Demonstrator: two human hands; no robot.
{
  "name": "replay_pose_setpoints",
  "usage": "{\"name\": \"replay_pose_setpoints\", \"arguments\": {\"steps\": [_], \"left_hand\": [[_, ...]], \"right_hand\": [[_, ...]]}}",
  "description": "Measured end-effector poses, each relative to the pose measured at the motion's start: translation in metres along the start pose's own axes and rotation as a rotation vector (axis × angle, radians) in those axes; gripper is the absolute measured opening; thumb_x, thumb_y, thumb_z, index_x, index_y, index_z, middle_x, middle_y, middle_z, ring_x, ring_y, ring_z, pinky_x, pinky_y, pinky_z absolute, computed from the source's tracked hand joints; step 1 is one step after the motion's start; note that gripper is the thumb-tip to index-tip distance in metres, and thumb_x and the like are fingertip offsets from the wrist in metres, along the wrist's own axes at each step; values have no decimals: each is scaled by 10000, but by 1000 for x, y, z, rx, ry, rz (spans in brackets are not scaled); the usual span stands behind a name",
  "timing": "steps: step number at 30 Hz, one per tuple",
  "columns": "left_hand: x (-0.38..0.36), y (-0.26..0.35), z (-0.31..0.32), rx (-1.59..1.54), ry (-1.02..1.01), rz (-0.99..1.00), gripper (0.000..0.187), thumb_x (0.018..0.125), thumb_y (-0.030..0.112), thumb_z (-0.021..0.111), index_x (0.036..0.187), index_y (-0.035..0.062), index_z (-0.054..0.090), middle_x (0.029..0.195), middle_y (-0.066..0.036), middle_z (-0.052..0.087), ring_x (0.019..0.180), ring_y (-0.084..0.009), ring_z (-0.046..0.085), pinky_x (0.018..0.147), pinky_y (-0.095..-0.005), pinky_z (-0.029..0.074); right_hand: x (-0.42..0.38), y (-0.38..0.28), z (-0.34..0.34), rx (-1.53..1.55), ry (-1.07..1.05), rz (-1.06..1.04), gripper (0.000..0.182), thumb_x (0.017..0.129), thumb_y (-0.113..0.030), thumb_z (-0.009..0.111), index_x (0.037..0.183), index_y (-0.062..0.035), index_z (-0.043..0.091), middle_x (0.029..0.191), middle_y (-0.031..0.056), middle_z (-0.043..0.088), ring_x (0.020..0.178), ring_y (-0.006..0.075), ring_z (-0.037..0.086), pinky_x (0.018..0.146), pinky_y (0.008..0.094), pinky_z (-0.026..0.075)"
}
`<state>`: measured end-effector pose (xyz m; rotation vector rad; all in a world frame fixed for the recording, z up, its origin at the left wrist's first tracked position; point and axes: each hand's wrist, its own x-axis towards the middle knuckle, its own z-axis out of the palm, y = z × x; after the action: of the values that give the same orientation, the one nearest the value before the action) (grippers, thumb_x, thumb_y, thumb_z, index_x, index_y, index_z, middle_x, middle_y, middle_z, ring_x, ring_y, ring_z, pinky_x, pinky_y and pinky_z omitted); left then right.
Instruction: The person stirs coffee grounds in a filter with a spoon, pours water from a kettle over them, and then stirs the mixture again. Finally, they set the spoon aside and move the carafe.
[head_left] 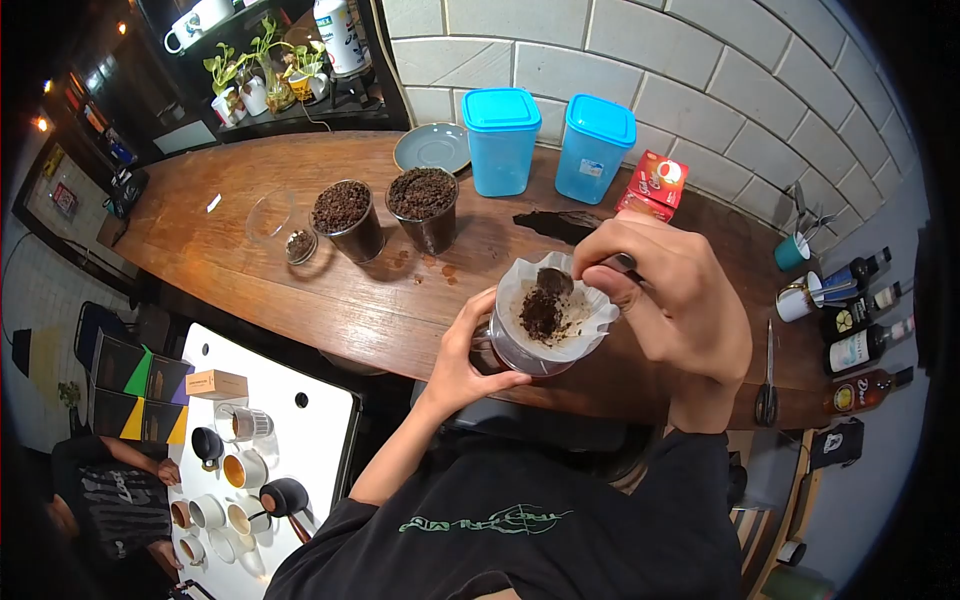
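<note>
A brown wooden counter [300,310] stretched across the scene. Relative to the paper filter [590,338], the right hand [670,285], at 3 o'clock, pinched a spoon [554,282] with its fingers drawn narrow. The left hand [468,350], at 8 o'clock, curled its fingers wide around a clear vessel [512,352]. Two blue-lidded containers [500,150] stood toward 12 o'clock, two cups [422,215] of dark grounds at 10. The filter lined the vessel's top; the spoon's bowl was above dark grounds [543,316] inside.
</note>
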<state>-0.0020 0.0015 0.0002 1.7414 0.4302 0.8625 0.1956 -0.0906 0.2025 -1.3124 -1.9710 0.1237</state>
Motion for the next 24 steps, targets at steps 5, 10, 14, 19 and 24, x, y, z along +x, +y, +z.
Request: {"name": "replay_pose_setpoints", "arguments": {"steps": [5,10,14,19,24], "left_hand": [[1,1,-1,26,-10,14,981,626,367,914,1410,13,443,1410,-196,503,1295,-326,521,1087,-435,417],[1,0,-1,2,-4,3,981,624,377,913,1405,10,447,1410,-198,502,1294,-328,522,1086,-436,419],[1,1,0,1,-3,14,984,626,383,914,1406,9,445,1413,-199,500,1297,-327,521,1086,-436,420],[2,1,0,-9,-2,5,979,628,376,915,1404,10,444,1415,-197,499,1297,-328,521,1085,-434,422],[3,2,0,22,2,27,964,631,368,913,1398,12,449,1416,-194,501,1297,-326,522,1084,-434,421]], "right_hand": [[-3,6,-12,11,-86,-74,210,717,97,665,906,7,644,814,127,637,749,291,612,665,358,471],[-4,8,-19,135,-177,-62,192,747,97,660,912,3,632,834,116,631,803,316,602,703,389,479],[-4,12,-22,96,-185,-43,359,586,193,597,892,24,684,855,120,666,802,273,644,696,349,509],[-3,10,-26,188,-241,-41,277,656,139,632,897,2,645,824,125,631,800,316,616,695,383,487],[-3,15,-27,141,-210,-43,405,546,194,552,892,31,685,826,136,650,783,283,654,648,326,524]]}}
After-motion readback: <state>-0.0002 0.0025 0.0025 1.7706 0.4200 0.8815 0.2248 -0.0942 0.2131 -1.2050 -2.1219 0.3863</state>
